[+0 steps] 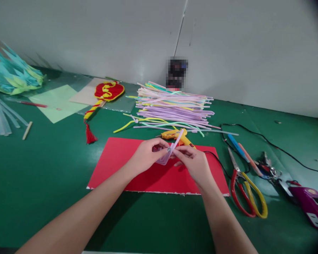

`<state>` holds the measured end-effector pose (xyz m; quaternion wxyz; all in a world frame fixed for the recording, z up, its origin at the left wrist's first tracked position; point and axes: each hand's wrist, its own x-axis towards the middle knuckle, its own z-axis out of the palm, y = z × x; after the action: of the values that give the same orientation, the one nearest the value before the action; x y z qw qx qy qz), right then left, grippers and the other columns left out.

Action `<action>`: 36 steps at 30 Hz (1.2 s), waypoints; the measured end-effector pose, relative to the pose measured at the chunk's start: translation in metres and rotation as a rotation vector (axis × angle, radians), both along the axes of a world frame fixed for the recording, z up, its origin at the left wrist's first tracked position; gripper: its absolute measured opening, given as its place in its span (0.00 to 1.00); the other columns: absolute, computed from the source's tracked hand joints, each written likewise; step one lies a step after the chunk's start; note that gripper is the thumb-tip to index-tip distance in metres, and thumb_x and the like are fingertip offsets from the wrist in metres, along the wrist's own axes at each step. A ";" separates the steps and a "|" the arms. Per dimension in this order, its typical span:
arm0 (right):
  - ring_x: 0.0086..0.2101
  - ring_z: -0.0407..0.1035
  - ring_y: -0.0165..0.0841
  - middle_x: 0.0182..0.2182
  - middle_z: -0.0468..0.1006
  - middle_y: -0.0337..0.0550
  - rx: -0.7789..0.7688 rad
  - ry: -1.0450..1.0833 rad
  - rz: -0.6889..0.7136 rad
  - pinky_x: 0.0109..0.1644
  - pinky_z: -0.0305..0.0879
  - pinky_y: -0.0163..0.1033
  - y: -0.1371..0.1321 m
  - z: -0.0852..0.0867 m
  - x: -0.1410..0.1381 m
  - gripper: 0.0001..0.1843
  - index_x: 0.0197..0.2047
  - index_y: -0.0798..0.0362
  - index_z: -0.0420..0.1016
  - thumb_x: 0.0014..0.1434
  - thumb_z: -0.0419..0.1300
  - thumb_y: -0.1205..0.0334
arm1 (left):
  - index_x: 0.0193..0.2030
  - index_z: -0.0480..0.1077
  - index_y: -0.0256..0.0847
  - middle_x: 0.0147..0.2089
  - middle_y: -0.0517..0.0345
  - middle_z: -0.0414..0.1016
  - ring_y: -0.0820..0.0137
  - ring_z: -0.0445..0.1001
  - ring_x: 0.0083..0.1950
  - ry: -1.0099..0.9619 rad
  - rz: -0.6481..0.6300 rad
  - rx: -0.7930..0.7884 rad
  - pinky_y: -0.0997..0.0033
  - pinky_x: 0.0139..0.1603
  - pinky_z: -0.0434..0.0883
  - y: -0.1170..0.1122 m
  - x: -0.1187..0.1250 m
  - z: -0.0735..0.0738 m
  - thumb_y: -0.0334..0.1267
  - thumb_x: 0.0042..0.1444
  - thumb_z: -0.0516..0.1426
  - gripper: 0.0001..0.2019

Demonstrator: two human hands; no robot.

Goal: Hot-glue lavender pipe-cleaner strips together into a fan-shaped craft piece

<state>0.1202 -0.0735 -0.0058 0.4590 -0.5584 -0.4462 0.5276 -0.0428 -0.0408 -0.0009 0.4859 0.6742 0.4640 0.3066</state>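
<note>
Both hands meet over a red board [113, 158] on the green table. Between them is a lilac pipe cleaner [163, 160], bent into a small nested shape with one straight end sticking up. My left hand [148, 155] pinches the bent part from the left. My right hand [194, 162] has its thumb and finger closed on the strip near the upright end; its other fingers curl loosely below. A yellow glue gun [184, 137] lies just behind the hands at the board's back edge. Fingers partly hide the bent shape.
Behind the board lies a pile of pastel pipe cleaners [172, 109]. Scissors [246, 190] with red and yellow handles, keys [274, 173] and a purple tool [307, 204] lie on the right. A red fan-shaped ornament [108, 91], green paper [55, 106] and teal leafy material [13, 74] are on the left.
</note>
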 end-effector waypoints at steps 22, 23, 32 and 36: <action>0.29 0.74 0.35 0.25 0.77 0.41 -0.001 -0.012 -0.007 0.26 0.74 0.35 -0.001 0.002 -0.001 0.12 0.31 0.54 0.75 0.46 0.63 0.54 | 0.34 0.71 0.39 0.35 0.58 0.75 0.71 0.72 0.36 0.001 -0.029 -0.012 0.71 0.39 0.68 -0.001 -0.001 0.002 0.35 0.52 0.55 0.05; 0.30 0.74 0.35 0.25 0.77 0.41 -0.001 -0.014 -0.005 0.26 0.74 0.35 -0.001 0.002 -0.001 0.13 0.31 0.54 0.75 0.46 0.63 0.53 | 0.34 0.71 0.40 0.35 0.58 0.75 0.71 0.72 0.36 0.000 -0.029 -0.011 0.71 0.39 0.68 -0.001 -0.001 0.001 0.36 0.52 0.55 0.05; 0.29 0.74 0.34 0.26 0.77 0.41 0.008 -0.019 -0.009 0.26 0.75 0.36 0.000 -0.001 0.000 0.13 0.31 0.53 0.76 0.46 0.63 0.53 | 0.33 0.70 0.40 0.35 0.58 0.75 0.70 0.72 0.35 0.000 -0.031 -0.012 0.70 0.38 0.68 -0.001 -0.001 0.002 0.36 0.52 0.55 0.04; 0.29 0.74 0.34 0.26 0.77 0.41 -0.004 -0.004 -0.015 0.26 0.74 0.35 0.000 0.000 -0.001 0.12 0.31 0.54 0.76 0.46 0.64 0.54 | 0.33 0.71 0.39 0.34 0.59 0.75 0.71 0.72 0.35 -0.002 -0.030 -0.013 0.71 0.38 0.68 -0.001 -0.001 0.002 0.36 0.52 0.55 0.05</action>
<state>0.1197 -0.0739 -0.0063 0.4607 -0.5638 -0.4421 0.5239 -0.0438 -0.0415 0.0007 0.4952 0.6778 0.4552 0.2969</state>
